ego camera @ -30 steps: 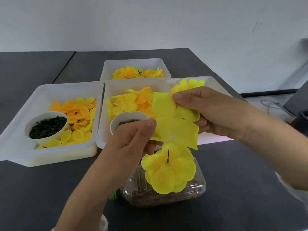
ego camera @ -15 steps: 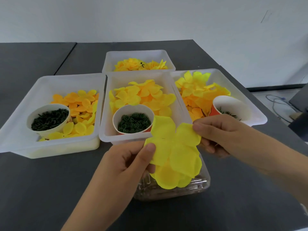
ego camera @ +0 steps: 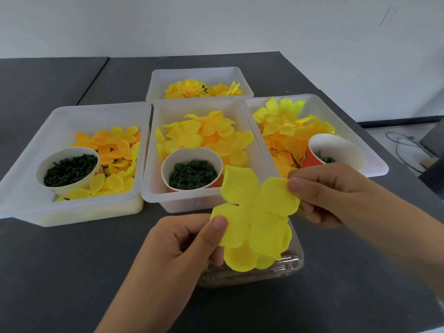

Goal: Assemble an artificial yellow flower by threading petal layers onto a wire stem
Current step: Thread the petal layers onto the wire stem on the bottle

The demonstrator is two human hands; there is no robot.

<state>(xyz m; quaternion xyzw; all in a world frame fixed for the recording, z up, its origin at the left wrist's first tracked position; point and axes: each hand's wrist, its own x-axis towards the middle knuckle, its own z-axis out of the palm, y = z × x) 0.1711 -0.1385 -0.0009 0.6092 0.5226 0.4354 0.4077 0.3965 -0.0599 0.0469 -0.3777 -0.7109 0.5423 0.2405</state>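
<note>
A second ago the large petal layer (ego camera: 254,212) was held high above the flower, whose wire tip was showing; since then it has been brought down over the smaller petals (ego camera: 242,260) and the tip is hidden, so the layer is judged to be threaded or nearly so, with seating still to be confirmed. The layer is pinched at its near-left lobe by the left hand (ego camera: 182,248) and at its far-right lobe by the right hand (ego camera: 322,195); each grip is closed on it. It is held over a clear container (ego camera: 290,272) near the middle of the counter (ego camera: 72,272). Four white trays (ego camera: 153,193) of yellow petals are counted, three in a row and one farther back, and three cups (ego camera: 192,171) of dark green parts, one in each tray of the row.
</note>
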